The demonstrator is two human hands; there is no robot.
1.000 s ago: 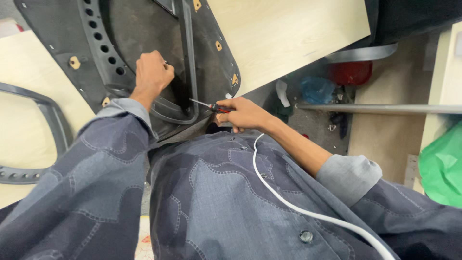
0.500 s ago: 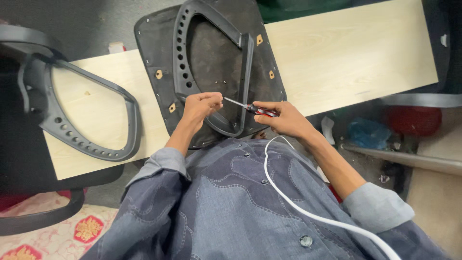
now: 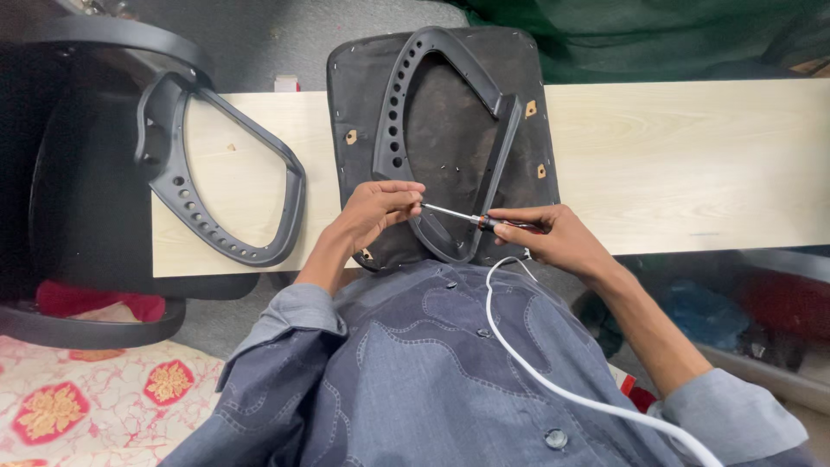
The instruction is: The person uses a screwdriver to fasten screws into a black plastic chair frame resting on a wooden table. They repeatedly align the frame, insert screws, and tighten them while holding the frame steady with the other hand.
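**On the desk: screwdriver at seat underside**

At the desk (image 3: 692,164) near edge, black seat pan (image 3: 450,130) lies underside up, armrest frame (image 3: 432,112) on it. Right hand (image 3: 553,238) at 3 o'clock, fingers clamped on the screwdriver (image 3: 484,221) handle. Left hand (image 3: 376,212) at 9 o'clock, fingers pinched together at the shaft tip. Second armrest (image 3: 225,173) lies well apart at 9 o'clock.

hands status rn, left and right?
Left hand: closed, fingertips pinching the screwdriver shaft near its tip.
Right hand: closed around the screwdriver's handle, over the seat panel.
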